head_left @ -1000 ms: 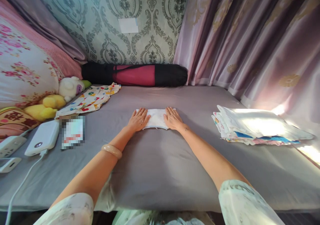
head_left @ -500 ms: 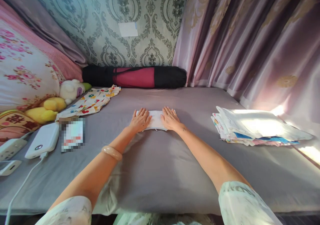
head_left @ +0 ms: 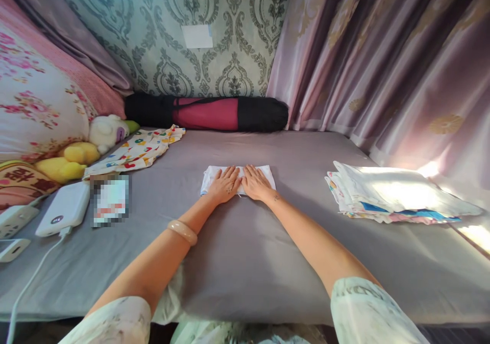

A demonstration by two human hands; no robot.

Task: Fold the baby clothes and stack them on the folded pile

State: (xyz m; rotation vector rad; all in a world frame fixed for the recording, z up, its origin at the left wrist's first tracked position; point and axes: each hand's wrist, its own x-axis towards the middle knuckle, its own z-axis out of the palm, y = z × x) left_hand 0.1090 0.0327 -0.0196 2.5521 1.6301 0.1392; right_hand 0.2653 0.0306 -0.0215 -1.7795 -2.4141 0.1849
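A small folded white cloth [head_left: 268,175] lies on the grey sheet [head_left: 252,252] in front of me. My left hand [head_left: 225,185] rests flat on its left half, palm down, fingers stretched out. Flat on the middle of the cloth, just beside it, lies my right hand [head_left: 255,182], fingers extended. The two hands nearly touch at the thumbs. Neither one grips the cloth, whose ends show on both outer sides.
A stack of folded clothes [head_left: 398,191] is at the right. To the left are a patterned garment [head_left: 140,150], a white power bank [head_left: 63,209] with a cable, and plush toys [head_left: 63,168]. A black-and-red roll [head_left: 206,113] lies along the wall.
Both hands have slid inward over the cloth and come close together. More of the cloth's outer ends now shows. The view has shifted slightly.
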